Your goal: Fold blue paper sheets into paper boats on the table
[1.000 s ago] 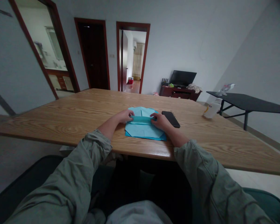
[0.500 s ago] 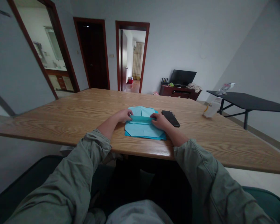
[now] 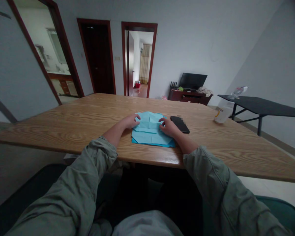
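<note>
A long oak-grained wooden table (image 3: 64,131) stretches across the view, with a black folding table (image 3: 263,109) beyond its right end. Near the middle of the wooden table's near edge lies a sheet of light-blue folded paper (image 3: 149,132), layered over a darker blue sheet. A black smartphone (image 3: 180,124) lies face up just beside the paper's right side, and a white plastic bottle (image 3: 223,114) lies toward the table's far right corner. The left hand (image 3: 129,122) rests on the paper's left side and the right hand (image 3: 169,127) on its right side, well apart. Their fingers touch the folds, but whether they pinch the paper cannot be told.
</note>
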Action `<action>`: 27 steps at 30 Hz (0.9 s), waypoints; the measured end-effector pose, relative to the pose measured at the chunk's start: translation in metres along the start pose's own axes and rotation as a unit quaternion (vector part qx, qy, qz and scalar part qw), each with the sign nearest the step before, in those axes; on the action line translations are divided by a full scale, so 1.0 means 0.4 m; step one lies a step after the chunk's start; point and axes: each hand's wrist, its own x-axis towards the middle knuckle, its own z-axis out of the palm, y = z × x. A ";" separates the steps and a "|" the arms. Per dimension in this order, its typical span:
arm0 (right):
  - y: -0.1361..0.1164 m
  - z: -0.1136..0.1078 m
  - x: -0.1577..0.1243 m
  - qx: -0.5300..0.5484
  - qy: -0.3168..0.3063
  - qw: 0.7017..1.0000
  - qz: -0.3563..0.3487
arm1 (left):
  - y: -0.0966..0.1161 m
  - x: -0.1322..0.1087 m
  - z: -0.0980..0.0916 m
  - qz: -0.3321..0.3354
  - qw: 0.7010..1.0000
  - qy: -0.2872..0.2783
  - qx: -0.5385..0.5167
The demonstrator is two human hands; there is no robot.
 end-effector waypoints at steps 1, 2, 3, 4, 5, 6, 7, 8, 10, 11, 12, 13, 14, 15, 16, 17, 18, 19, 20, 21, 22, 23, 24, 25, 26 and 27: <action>0.002 0.001 0.001 -0.009 -0.003 1.000 -0.002 | -0.002 -0.001 0.000 0.000 1.000 0.001 0.008; 0.005 0.002 0.001 -0.019 -0.006 1.000 -0.005 | -0.003 -0.001 0.000 0.000 1.000 0.001 0.016; 0.007 0.003 0.002 -0.031 -0.009 0.999 -0.007 | -0.005 -0.001 0.000 -0.001 1.000 0.001 0.022; 0.009 0.003 0.002 -0.043 -0.011 0.999 -0.009 | -0.006 -0.001 0.000 -0.003 1.000 -0.002 0.025; 0.010 0.004 0.002 -0.055 -0.013 0.998 -0.012 | -0.007 0.000 0.000 -0.006 1.000 -0.009 0.023; 0.011 0.004 0.003 -0.066 -0.014 0.998 -0.015 | -0.008 0.002 0.001 -0.009 1.000 -0.018 0.018; 0.011 0.004 0.003 -0.077 -0.013 0.997 -0.019 | -0.009 0.003 0.001 -0.011 0.999 -0.028 0.012; 0.010 0.005 0.002 -0.087 -0.012 0.996 -0.021 | -0.009 0.004 0.002 -0.011 0.999 -0.038 0.008; 0.007 0.005 0.002 -0.097 -0.009 0.995 -0.020 | -0.010 0.006 0.002 -0.009 0.999 -0.046 0.007; 0.005 0.005 0.001 -0.099 -0.008 0.995 -0.016 | -0.009 0.006 0.002 -0.010 0.999 -0.044 0.008; 0.003 0.005 0.001 -0.099 -0.007 0.995 -0.013 | -0.008 0.006 0.002 -0.013 0.999 -0.040 0.008; 0.001 0.005 0.001 -0.098 -0.008 0.995 -0.012 | -0.007 0.006 0.002 -0.018 0.999 -0.036 0.006; -0.001 0.005 0.001 -0.098 -0.009 0.995 -0.013 | -0.006 0.006 0.001 -0.025 0.999 -0.035 0.002; -0.002 0.005 0.001 -0.098 -0.010 0.995 -0.014 | -0.006 0.006 0.001 -0.033 0.999 -0.036 -0.004; -0.003 0.006 0.002 -0.098 -0.011 0.995 -0.013 | -0.005 0.007 0.000 -0.041 0.998 -0.041 -0.013; -0.003 0.006 0.002 -0.098 -0.013 0.995 -0.010 | -0.006 0.008 0.000 -0.047 0.997 -0.049 -0.022; -0.002 0.007 0.003 -0.098 -0.016 0.995 -0.007 | -0.007 0.010 0.000 -0.054 0.996 -0.058 -0.029; -0.001 0.009 0.004 -0.096 -0.017 0.995 -0.005 | -0.009 0.012 0.000 -0.059 0.995 -0.065 -0.036; 0.001 0.010 0.005 -0.095 -0.018 0.995 -0.003 | -0.011 0.014 0.000 -0.060 0.995 -0.069 -0.039; 0.003 0.011 0.006 -0.093 -0.017 0.996 -0.002 | -0.013 0.016 0.000 -0.056 0.995 -0.070 -0.039; 0.004 0.012 0.007 -0.089 -0.015 0.996 -0.001 | -0.015 0.017 0.001 -0.048 0.996 -0.066 -0.040; 0.006 0.012 0.008 -0.081 -0.013 0.997 0.001 | -0.017 0.018 0.001 -0.040 0.996 -0.062 -0.043; 0.007 0.012 0.009 -0.070 -0.011 0.998 0.004 | -0.018 0.018 0.001 -0.031 0.996 -0.057 -0.053; 0.009 0.010 0.010 -0.055 -0.007 0.998 0.009 | -0.019 0.018 0.001 -0.025 0.996 -0.052 -0.067; 0.009 0.007 0.012 -0.037 -0.002 0.999 0.015 | -0.020 0.018 0.000 -0.023 0.995 -0.044 -0.082; 0.010 0.004 0.013 -0.018 0.004 1.000 0.021 | -0.021 0.018 0.000 -0.020 0.994 -0.034 -0.098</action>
